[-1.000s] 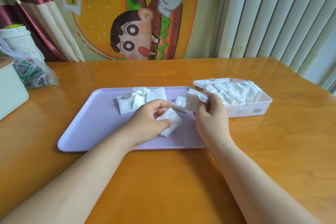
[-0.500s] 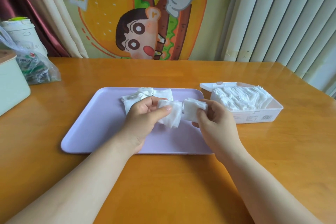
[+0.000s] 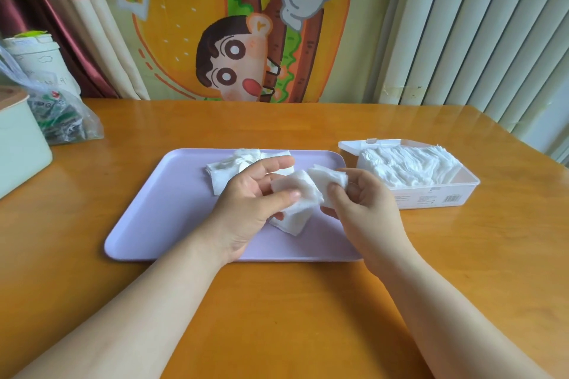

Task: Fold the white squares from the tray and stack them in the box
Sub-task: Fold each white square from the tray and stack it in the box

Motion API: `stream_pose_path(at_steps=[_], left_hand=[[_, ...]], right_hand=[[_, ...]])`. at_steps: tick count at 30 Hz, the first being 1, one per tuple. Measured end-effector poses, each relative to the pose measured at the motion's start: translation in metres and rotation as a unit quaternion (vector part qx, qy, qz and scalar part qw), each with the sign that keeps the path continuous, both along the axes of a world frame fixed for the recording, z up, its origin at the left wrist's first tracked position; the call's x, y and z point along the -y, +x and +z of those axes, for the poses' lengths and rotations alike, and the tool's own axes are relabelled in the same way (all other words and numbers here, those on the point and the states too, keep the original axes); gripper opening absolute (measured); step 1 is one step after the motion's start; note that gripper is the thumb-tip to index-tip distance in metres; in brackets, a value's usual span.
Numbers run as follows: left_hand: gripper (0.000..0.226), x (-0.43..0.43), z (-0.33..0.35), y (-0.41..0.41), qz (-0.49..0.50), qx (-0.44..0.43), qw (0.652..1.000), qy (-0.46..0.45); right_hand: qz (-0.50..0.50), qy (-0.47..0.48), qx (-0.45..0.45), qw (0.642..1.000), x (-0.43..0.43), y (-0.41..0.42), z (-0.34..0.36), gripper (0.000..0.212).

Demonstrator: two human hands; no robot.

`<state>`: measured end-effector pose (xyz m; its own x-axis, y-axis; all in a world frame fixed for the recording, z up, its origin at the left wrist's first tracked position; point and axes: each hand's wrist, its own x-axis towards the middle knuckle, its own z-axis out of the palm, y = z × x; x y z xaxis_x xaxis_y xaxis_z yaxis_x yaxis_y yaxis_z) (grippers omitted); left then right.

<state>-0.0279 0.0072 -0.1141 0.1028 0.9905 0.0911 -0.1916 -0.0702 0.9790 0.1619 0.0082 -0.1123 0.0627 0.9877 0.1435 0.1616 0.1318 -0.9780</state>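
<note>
Over the lilac tray (image 3: 147, 224) my left hand (image 3: 246, 203) pinches a white square (image 3: 295, 206) between thumb and fingers, its lower part hanging toward the tray. My right hand (image 3: 360, 209) pinches a folded white square (image 3: 331, 177) just to its right, the two pieces touching. More loose white squares (image 3: 224, 171) lie bunched at the tray's far side, partly hidden behind my left hand. To the right stands the open white box (image 3: 431, 194) holding a row of folded squares (image 3: 403, 166).
A pale green container (image 3: 18, 144) and a clear plastic bag (image 3: 61, 117) of packets sit at the table's far left, a white tub (image 3: 37, 61) behind them. Curtains and a cartoon hanging back the table. Bare wood lies in front of the tray.
My left hand lifted its square off the tray and brought it up beside the folded one in my right hand. The view shifted slightly left and nearer.
</note>
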Motion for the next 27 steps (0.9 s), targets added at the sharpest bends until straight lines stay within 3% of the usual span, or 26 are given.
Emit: stream_pose_path(at_steps=[2, 7, 20, 24, 27], left_hand=[[0.048, -0.0001, 0.0004, 0.0003, -0.015, 0.009, 1.0, -0.012], [0.02, -0.0022, -0.0052, 0.0009, -0.009, -0.019, 1.0, -0.002], [0.012, -0.0029, -0.0071, 0.0039, 0.095, -0.075, 0.993, 0.01], [0.01, -0.0028, -0.007, 0.0056, 0.121, -0.083, 0.989, 0.005], [0.004, -0.0027, -0.0057, 0.0059, 0.139, -0.091, 0.986, 0.004]], right_hand=[[0.025, -0.007, 0.006, 1.0, 0.0002, 0.0012, 0.0008, 0.011], [0.1, -0.037, -0.062, 0.992, 0.004, 0.0058, 0.0082, 0.01], [0.172, -0.059, -0.104, 0.978, 0.0028, 0.0038, 0.005, 0.021], [0.175, -0.048, -0.099, 0.978, 0.0048, 0.0019, 0.0045, 0.043], [0.135, -0.018, -0.09, 0.987, 0.0047, -0.0011, 0.0009, 0.024]])
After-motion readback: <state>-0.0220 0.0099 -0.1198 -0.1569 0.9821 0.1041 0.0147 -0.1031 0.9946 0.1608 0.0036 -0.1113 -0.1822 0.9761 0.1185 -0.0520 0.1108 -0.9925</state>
